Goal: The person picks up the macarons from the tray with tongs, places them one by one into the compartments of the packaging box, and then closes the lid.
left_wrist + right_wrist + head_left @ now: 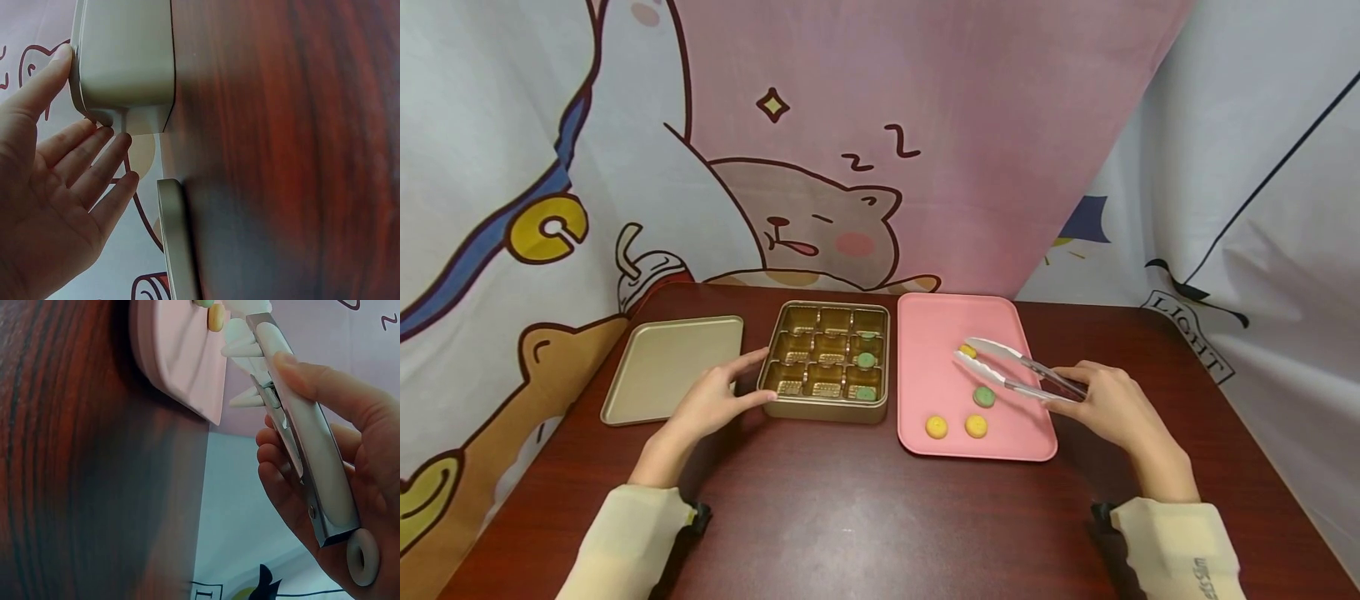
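Note:
My right hand [1116,404] holds a pair of metal tongs [988,372] with white scalloped tips, thumb on one arm and fingers along the other. A small round yellow cookie [967,352] lies between the tips, over the pink tray [958,317]. Nearer on that tray are a green cookie [984,397] and two yellow ones. With thumb and fingers spread straight, my left hand [709,400] touches the near left corner of a gold square tin [827,410]. Its divider has several compartments; green cookies [866,360] sit in those of the right column, the far one partly hidden.
A flat gold lid [673,367] lies left of the tin, beneath and beyond my left hand. The dark red wooden table [850,517] ends at a printed cartoon cloth [985,150] that hangs at the back and sides.

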`<state>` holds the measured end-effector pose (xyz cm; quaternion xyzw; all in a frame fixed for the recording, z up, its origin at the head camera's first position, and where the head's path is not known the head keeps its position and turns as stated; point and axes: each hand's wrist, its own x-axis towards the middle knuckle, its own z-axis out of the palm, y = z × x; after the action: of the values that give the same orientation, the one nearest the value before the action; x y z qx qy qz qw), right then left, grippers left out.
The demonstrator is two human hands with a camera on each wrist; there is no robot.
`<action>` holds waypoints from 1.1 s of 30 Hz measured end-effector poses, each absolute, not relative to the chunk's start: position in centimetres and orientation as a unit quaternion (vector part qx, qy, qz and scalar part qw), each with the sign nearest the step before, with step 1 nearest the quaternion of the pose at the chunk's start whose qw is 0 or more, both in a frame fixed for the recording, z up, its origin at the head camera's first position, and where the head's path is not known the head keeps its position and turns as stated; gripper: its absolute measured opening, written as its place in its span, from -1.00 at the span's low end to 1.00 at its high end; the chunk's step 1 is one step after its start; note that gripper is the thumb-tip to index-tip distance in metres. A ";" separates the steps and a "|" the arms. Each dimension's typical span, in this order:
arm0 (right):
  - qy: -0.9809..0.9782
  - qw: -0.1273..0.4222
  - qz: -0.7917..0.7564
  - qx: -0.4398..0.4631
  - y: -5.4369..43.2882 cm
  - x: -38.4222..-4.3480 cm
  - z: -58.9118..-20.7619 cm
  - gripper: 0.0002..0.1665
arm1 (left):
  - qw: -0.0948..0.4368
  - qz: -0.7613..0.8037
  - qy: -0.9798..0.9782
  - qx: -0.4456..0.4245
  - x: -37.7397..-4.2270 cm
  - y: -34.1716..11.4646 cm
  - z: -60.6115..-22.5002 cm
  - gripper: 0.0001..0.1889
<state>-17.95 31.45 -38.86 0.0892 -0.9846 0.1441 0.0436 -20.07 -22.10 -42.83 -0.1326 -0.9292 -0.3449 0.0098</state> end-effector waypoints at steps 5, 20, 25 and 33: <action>-0.984 0.040 0.149 0.083 31.6 -17.9 -39.1 -0.26 | 0.010 -0.345 -0.929 -0.133 -20.0 -22.2 -42.8 -0.24; -0.986 0.026 0.145 0.082 31.7 -18.0 -39.5 -0.29 | 0.007 -0.347 -0.929 -0.128 -20.0 -22.2 -42.9 -0.22; -0.986 0.020 0.146 0.081 31.6 -18.1 -39.6 -0.26 | 0.004 -0.346 -0.930 -0.126 -20.0 -22.2 -42.8 -0.22; -0.985 0.027 0.147 0.085 31.8 -18.1 -39.7 -0.30 | 0.000 -0.349 -0.929 -0.126 -20.2 -22.1 -42.6 -0.21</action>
<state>-18.07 31.81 -39.71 0.0854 -0.9851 0.1468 0.0271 -20.16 -22.12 -42.63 -0.1255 -0.9287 -0.3489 0.0004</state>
